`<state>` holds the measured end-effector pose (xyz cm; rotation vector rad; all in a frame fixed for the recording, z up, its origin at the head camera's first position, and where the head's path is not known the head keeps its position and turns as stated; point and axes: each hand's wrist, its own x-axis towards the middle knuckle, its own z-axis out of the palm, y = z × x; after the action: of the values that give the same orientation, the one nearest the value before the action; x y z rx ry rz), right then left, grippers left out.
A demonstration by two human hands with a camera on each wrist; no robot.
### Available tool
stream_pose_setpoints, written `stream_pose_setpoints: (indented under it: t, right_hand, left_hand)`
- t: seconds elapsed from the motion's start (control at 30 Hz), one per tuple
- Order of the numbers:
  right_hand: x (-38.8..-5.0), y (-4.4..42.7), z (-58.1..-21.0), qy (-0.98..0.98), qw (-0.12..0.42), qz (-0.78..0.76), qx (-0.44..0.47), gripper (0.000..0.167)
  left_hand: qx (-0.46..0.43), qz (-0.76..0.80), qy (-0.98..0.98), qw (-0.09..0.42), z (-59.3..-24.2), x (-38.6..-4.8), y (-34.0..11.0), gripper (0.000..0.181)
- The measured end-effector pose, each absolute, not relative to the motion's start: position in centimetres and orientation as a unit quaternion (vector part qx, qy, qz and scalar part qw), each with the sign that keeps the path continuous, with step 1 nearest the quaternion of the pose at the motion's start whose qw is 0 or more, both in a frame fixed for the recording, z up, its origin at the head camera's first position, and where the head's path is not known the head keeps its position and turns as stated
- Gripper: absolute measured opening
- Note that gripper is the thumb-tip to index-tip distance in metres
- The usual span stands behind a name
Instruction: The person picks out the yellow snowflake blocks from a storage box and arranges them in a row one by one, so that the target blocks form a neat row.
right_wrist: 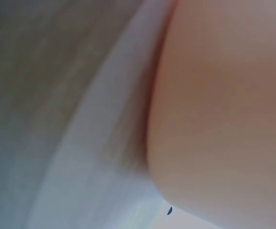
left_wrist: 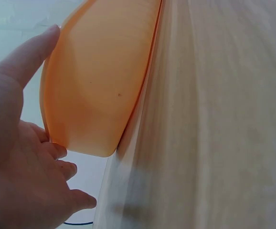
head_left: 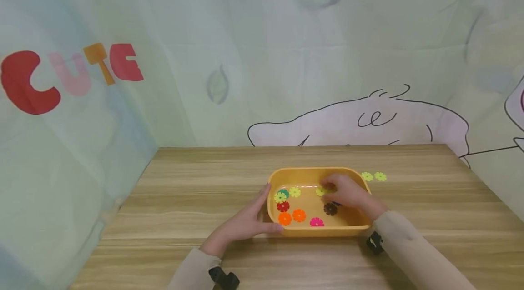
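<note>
A yellow-orange plastic bin (head_left: 307,232) rests on the table with several flower-shaped plastic discs inside. My left hand (head_left: 245,222) holds the bin's left end, thumb at the front corner and fingers along the side; the left wrist view shows the fingertips against the bin wall (left_wrist: 95,81). Inside the bin's right half is my right hand (head_left: 345,191), thumb and fingers apart and bent beside a yellow disc (head_left: 319,191). A brown disc (head_left: 330,209) lies below it, and a dark blue one is partly covered. In the right wrist view the bin wall (right_wrist: 224,109) hides that hand.
Yellow (head_left: 294,192), green, red (head_left: 283,206), orange (head_left: 299,215) and pink (head_left: 317,222) discs lie in the bin. Two yellow-green discs (head_left: 380,176) sit on the wooden table (head_left: 184,190) beyond the bin's right back corner. A printed curtain (head_left: 254,53) hangs behind.
</note>
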<state>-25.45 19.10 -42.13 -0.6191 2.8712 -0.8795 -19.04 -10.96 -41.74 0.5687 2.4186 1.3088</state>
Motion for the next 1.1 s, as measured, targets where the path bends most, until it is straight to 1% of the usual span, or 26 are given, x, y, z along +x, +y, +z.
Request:
stream_pose_setpoints:
  t: [0.2,0.43,0.57,0.83,1.1]
  right_hand:
    - [-25.34,18.80,-42.06,0.937,0.036,-0.282,-0.205,0.036]
    - [-25.14,18.44,-41.71,0.939,0.056,-0.283,-0.189,0.033]
    - [-25.19,18.41,-41.82,0.939,0.058,-0.281,-0.191,0.030]
    - [-25.34,18.38,-41.94,0.939,0.061,-0.277,-0.195,0.034]
    - [-25.34,18.41,-42.21,0.935,0.067,-0.286,-0.199,0.029]
  left_hand:
    - [0.201,0.459,0.850,0.165,-41.88,-19.11,-11.02,0.112]
    - [0.203,0.459,0.850,0.164,-41.90,-19.14,-11.10,0.113]
    - [0.205,0.459,0.849,0.163,-41.88,-19.17,-11.10,0.114]
    - [0.207,0.458,0.849,0.163,-41.92,-19.25,-11.14,0.115]
    - [0.209,0.457,0.850,0.161,-41.97,-19.29,-11.04,0.114]
